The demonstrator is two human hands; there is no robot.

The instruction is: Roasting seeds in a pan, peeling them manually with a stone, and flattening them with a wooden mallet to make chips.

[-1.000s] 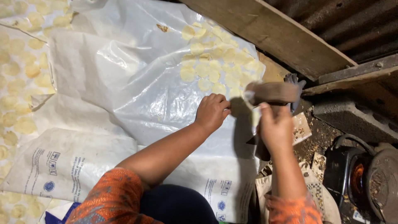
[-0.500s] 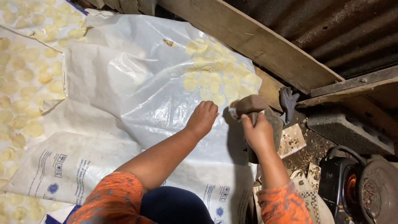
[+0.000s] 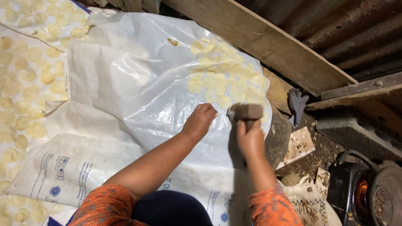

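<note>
My right hand (image 3: 250,140) grips the handle of a small wooden mallet (image 3: 246,111), its brown head raised just above a clear plastic sheet (image 3: 155,83). My left hand (image 3: 200,120) rests on that sheet beside the mallet head, fingers curled down against the plastic. Just beyond both hands lies a patch of several thin, pale yellow flattened discs (image 3: 222,81) on the plastic. Both sleeves are orange and patterned.
More pale discs (image 3: 25,75) cover white sacks (image 3: 71,167) at the left. A long wooden plank (image 3: 268,42) runs diagonally at the top right. A grey cloth (image 3: 296,104), a tile scrap (image 3: 299,144), a concrete block (image 3: 356,132) and a dark stove (image 3: 364,192) sit at the right.
The mallet has come down and leftwards, from out by the plank to right beside my left hand. My left hand has stayed on the plastic.
</note>
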